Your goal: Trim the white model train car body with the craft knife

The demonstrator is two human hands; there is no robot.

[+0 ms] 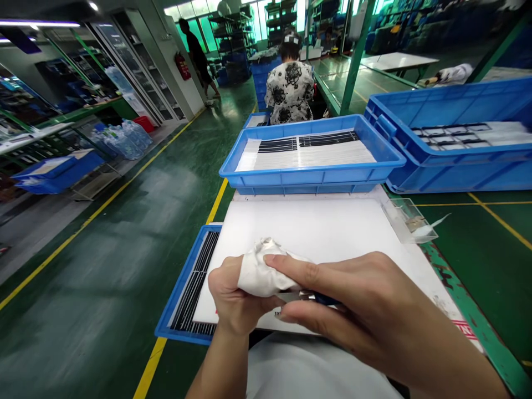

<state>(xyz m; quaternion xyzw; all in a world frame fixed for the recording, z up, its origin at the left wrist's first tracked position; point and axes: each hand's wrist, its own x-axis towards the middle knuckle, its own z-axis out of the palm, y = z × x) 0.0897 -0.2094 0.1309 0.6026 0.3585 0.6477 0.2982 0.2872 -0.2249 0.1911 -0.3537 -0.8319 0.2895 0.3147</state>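
A crumpled white cloth is bunched over the fingers of my left hand, which is closed on it above the near part of the white board. From the right, my right hand presses its index finger onto the cloth, with the thumb held lower. Between that thumb and index finger shows part of a dark blue object with a shiny metal-looking end. Most of it is hidden by the hand, so its kind cannot be made out. The cloth covers most of my left fingers.
Beyond the board stands a blue tray of white and black strips. Another blue tray with dark strips lies lower left. A clear plastic box sits at the board's right edge. Large blue crates stand right; a seated person is ahead.
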